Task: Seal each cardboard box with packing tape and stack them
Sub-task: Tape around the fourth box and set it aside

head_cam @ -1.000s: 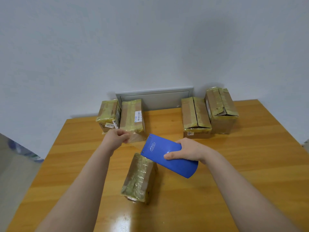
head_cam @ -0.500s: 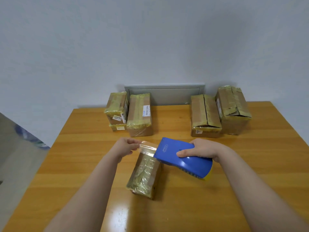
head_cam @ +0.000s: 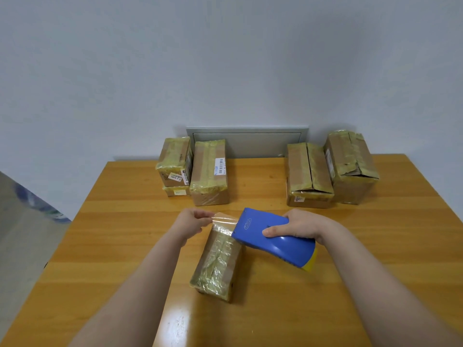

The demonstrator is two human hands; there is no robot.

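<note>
A small cardboard box (head_cam: 219,264), wrapped in yellowish tape, lies in the middle of the wooden table (head_cam: 375,246). My right hand (head_cam: 298,225) grips a blue tape dispenser (head_cam: 273,240) just above the box's far right edge. A clear strip of tape (head_cam: 225,219) runs from the dispenser's nose to my left hand (head_cam: 191,221), which pinches its free end over the box's far end.
Taped boxes stand at the back of the table: a stacked pair (head_cam: 174,169) and a taller box (head_cam: 210,172) on the left, two boxes (head_cam: 309,175) (head_cam: 350,166) on the right. A grey panel (head_cam: 246,142) is set in the wall behind them.
My left hand came back from the rear boxes and now pinches the tape end. The dispenser has dropped closer to the box, with tape drawn out between my hands.
</note>
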